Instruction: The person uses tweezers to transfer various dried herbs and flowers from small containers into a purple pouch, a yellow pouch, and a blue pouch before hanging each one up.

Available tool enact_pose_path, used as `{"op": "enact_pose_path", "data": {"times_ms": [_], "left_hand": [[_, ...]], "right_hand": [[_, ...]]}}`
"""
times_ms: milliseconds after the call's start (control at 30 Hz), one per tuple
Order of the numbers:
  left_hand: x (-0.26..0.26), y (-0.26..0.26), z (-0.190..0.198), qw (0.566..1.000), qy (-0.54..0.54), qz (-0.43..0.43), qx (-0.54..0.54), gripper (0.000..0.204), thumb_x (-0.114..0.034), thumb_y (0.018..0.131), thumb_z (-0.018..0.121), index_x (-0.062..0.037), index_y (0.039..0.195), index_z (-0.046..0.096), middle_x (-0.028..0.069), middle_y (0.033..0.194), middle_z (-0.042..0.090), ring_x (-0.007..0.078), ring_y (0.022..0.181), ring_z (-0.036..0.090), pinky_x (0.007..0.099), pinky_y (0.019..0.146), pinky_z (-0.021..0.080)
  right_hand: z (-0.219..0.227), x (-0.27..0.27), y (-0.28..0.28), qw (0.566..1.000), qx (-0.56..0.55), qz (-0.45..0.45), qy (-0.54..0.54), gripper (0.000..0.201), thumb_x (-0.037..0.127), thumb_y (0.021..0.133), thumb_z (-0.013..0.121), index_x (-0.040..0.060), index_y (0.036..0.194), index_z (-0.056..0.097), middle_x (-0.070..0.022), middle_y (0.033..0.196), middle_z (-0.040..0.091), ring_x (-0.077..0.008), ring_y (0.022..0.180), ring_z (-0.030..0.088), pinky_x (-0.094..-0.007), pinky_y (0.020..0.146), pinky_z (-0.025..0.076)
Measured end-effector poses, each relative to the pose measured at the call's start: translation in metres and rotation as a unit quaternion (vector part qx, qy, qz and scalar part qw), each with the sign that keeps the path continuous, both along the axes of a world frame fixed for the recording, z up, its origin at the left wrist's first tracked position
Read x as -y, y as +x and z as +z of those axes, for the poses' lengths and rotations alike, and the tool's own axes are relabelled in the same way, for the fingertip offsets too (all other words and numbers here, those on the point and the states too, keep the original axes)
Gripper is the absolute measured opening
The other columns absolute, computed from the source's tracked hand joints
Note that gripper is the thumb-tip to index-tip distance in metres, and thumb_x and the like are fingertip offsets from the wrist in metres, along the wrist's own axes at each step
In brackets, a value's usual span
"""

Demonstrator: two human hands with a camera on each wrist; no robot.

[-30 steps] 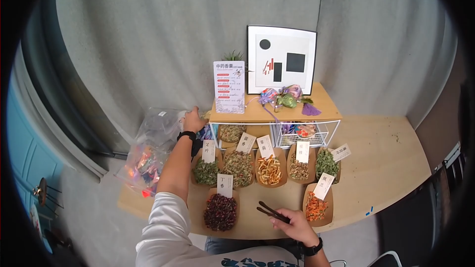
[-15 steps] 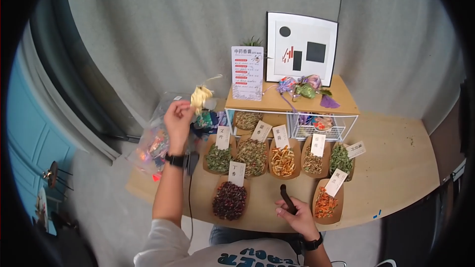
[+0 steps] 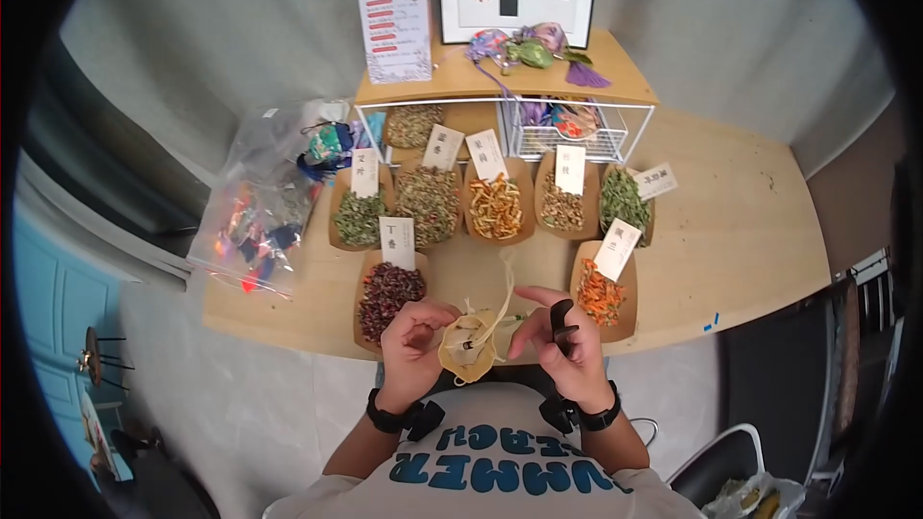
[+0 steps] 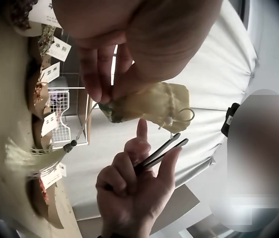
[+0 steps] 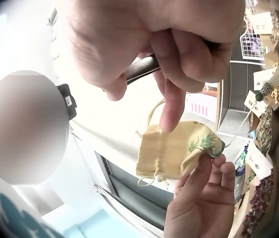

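Observation:
Over the table's front edge, my left hand (image 3: 413,351) pinches the lower end of a pale yellow drawstring pouch (image 3: 468,351). The pouch's mouth faces up towards the head camera. Green embroidery shows on its side in the right wrist view, and a pale tassel (image 4: 30,158) hangs from its bottom by a cord. My right hand (image 3: 574,358) holds dark tweezers (image 4: 160,153) under curled fingers. Its extended index finger (image 5: 171,111) touches the pouch near the gathered neck.
Paper trays of dried herbs with name cards stand across the table, dark red buds (image 3: 389,298) and orange petals (image 3: 601,296) nearest. A clear bag (image 3: 255,231) of colourful pouches lies left. Behind is a wooden shelf (image 3: 442,82) with a sign (image 3: 396,24) and wire basket (image 3: 567,141).
My left hand has lifted the yellow pouch from the bag area at the left and brought it in front of my body. The right hand, still with the tweezers, now meets it. The view tilts down.

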State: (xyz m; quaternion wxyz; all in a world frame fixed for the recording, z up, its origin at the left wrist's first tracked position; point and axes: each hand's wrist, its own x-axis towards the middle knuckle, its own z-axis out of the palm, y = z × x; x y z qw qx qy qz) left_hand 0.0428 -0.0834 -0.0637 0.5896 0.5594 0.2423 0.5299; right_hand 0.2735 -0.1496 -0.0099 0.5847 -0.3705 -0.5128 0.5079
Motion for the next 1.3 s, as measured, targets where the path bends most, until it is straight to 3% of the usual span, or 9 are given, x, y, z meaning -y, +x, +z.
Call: {"op": "enact_pose_path", "data": {"times_ms": [167, 300, 500, 600, 867, 1000, 1067, 1200, 1300], "left_hand": [[0.001, 0.013, -0.008, 0.996, 0.036, 0.033, -0.076, 0.035, 0.017, 0.092, 0.073, 0.0008, 0.121, 0.064, 0.0129, 0.120, 0.071, 0.0182, 0.109, 0.070, 0.0320, 0.101, 0.055], [0.008, 0.018, -0.017, 0.993, 0.014, -0.029, -0.110, 0.044, 0.013, 0.089, 0.074, -0.0012, 0.128, 0.060, 0.0124, 0.129, 0.067, 0.0188, 0.115, 0.068, 0.0345, 0.105, 0.053], [0.007, 0.016, 0.010, 0.980, -0.040, -0.119, -0.153, 0.062, 0.012, 0.087, 0.078, -0.0066, 0.140, 0.050, 0.0081, 0.138, 0.062, 0.0189, 0.126, 0.065, 0.0371, 0.111, 0.050], [-0.001, 0.014, -0.006, 0.980, -0.085, -0.095, -0.153, 0.060, 0.012, 0.087, 0.079, -0.0060, 0.138, 0.053, 0.0074, 0.137, 0.063, 0.0164, 0.125, 0.065, 0.0357, 0.109, 0.053], [0.001, 0.019, 0.009, 0.938, 0.173, 0.121, -0.274, 0.035, 0.012, 0.091, 0.075, 0.0008, 0.122, 0.064, 0.0059, 0.103, 0.072, 0.0140, 0.089, 0.073, 0.0273, 0.078, 0.061], [-0.006, 0.013, -0.005, 0.968, 0.092, 0.115, -0.204, 0.022, 0.010, 0.097, 0.069, 0.0007, 0.116, 0.064, 0.0096, 0.103, 0.073, 0.0167, 0.083, 0.074, 0.0287, 0.070, 0.062], [-0.012, 0.007, 0.001, 0.984, -0.167, 0.064, 0.026, 0.010, 0.005, 0.103, 0.064, 0.0007, 0.112, 0.062, 0.0125, 0.103, 0.073, 0.0200, 0.078, 0.074, 0.0313, 0.062, 0.062], [-0.022, -0.008, 0.007, 0.978, -0.171, 0.116, 0.028, 0.013, 0.001, 0.108, 0.063, 0.0002, 0.119, 0.056, 0.0142, 0.102, 0.071, 0.0190, 0.074, 0.073, 0.0314, 0.057, 0.061], [-0.029, -0.010, 0.009, 0.976, -0.069, 0.204, -0.012, 0.032, 0.009, 0.102, 0.064, -0.0008, 0.130, 0.053, 0.0147, 0.126, 0.062, 0.0175, 0.096, 0.067, 0.0309, 0.079, 0.058]], "right_hand": [[-0.003, 0.009, 0.000, 0.997, 0.034, -0.068, -0.026, 0.071, 0.005, 0.095, 0.083, 0.0008, 0.157, 0.050, -0.0059, 0.105, 0.069, -0.0097, 0.086, 0.065, -0.0221, 0.072, 0.048], [-0.007, 0.002, -0.008, 0.953, 0.263, -0.138, -0.052, 0.060, -0.001, 0.090, 0.080, 0.0051, 0.146, 0.060, -0.0099, 0.081, 0.071, -0.0134, 0.063, 0.063, -0.0271, 0.063, 0.051], [-0.022, -0.011, -0.019, 0.951, 0.288, -0.111, 0.013, 0.060, 0.002, 0.091, 0.077, 0.0094, 0.148, 0.060, -0.0140, 0.087, 0.072, -0.0265, 0.072, 0.074, -0.0341, 0.066, 0.057], [-0.018, -0.013, -0.017, 0.948, 0.305, -0.094, -0.002, 0.066, -0.003, 0.089, 0.073, 0.0095, 0.152, 0.057, -0.0092, 0.091, 0.073, -0.0109, 0.074, 0.068, -0.0258, 0.067, 0.052], [-0.010, -0.017, -0.020, 0.957, 0.279, -0.061, -0.043, 0.077, -0.006, 0.087, 0.072, 0.0103, 0.158, 0.048, -0.0058, 0.082, 0.068, -0.0093, 0.070, 0.063, -0.0241, 0.065, 0.046], [-0.025, -0.016, -0.020, 0.979, 0.158, -0.080, -0.102, 0.085, -0.012, 0.088, 0.068, 0.0125, 0.164, 0.039, -0.0001, 0.082, 0.066, -0.0055, 0.071, 0.056, -0.0215, 0.068, 0.041], [-0.033, -0.021, -0.021, 0.983, 0.119, -0.111, -0.087, 0.081, -0.009, 0.091, 0.070, 0.0092, 0.162, 0.039, 0.0020, 0.081, 0.062, -0.0043, 0.072, 0.052, -0.0222, 0.065, 0.040], [-0.034, -0.021, -0.005, 0.983, 0.061, -0.134, -0.108, 0.076, -0.010, 0.095, 0.070, 0.0113, 0.161, 0.040, 0.0082, 0.084, 0.053, -0.0007, 0.072, 0.046, -0.0200, 0.066, 0.036], [-0.032, -0.022, -0.003, 0.983, 0.039, -0.133, -0.122, 0.074, -0.010, 0.096, 0.071, 0.0107, 0.161, 0.041, 0.0078, 0.083, 0.052, -0.0009, 0.072, 0.047, -0.0200, 0.066, 0.036]]}}
